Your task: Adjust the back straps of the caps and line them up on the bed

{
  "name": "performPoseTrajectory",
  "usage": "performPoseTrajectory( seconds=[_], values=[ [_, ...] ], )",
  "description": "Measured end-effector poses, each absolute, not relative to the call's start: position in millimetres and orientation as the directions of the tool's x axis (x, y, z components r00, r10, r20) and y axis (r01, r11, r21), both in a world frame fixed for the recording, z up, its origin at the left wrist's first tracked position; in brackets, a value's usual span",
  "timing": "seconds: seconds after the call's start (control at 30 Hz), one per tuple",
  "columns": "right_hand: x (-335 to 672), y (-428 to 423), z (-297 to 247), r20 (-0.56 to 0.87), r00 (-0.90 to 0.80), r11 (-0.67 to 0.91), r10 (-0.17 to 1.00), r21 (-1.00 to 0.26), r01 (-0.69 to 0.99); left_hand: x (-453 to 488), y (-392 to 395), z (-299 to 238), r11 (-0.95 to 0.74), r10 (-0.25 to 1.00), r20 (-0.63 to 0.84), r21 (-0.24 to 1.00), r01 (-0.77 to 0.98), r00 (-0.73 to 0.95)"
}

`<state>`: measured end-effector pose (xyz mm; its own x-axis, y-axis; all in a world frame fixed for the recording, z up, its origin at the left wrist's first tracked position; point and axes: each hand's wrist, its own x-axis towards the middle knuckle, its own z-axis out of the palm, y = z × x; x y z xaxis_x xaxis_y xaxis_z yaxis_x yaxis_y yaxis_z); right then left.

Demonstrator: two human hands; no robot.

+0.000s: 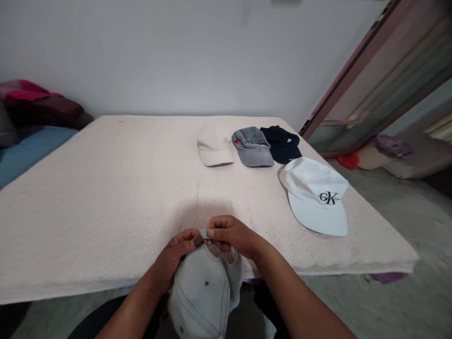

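At the near edge of a cloth-covered surface point(116, 188), my two hands meet at the back strap of a pale gray cap, its crown hanging just off the edge and its rear opening turned up toward the far side. My left hand point(180, 246) is closed around the strap's left side, thumb beside a brown tab point(198, 240); my right hand point(229, 234) pinches the pale strap end point(204, 233) between thumb and forefinger, with no gap showing. Whether the strap is fastened, I cannot tell; my fingers cover the join. The fine work, in my judgement, calls for a firm left hold close to the tab as an anchor, while the right guides the strap flat and straight, without a twist; a light pull should serve better than a tug, since soft cloth may bunch. Beyond, at far right, a cream cap point(214, 146), a faded gray cap point(252, 147) and a navy cap point(281, 144) sit in a row, with a white cap point(314, 193) lettered "CK" nearer, to their right.
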<state>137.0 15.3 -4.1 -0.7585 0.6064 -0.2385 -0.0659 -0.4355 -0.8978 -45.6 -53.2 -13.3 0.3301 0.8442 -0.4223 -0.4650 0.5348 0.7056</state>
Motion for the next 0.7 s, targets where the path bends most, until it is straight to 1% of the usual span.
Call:
performPoseTrajectory(
  seconds=[0.3,0.5,0.7],
  values=[
    [139.6,14.7,-2.8,-0.23,-0.752,-0.405,0.618,-0.913,-0.054,-46.0,-51.9,-12.7,0.525,0.851,-0.419,0.711,-0.468,0.317],
    [140.7,15.3,-3.0,-0.213,-0.783,-0.409,0.585,-0.911,-0.058,-45.6,-52.3,-11.9,0.529,0.848,-0.436,0.726,-0.439,0.301],
    [139.8,14.2,-3.7,-0.207,-0.762,-0.413,0.613,-0.907,-0.086,-44.7,-52.7,-12.2,0.536,0.844,-0.434,0.718,-0.444,0.316]
  ],
)
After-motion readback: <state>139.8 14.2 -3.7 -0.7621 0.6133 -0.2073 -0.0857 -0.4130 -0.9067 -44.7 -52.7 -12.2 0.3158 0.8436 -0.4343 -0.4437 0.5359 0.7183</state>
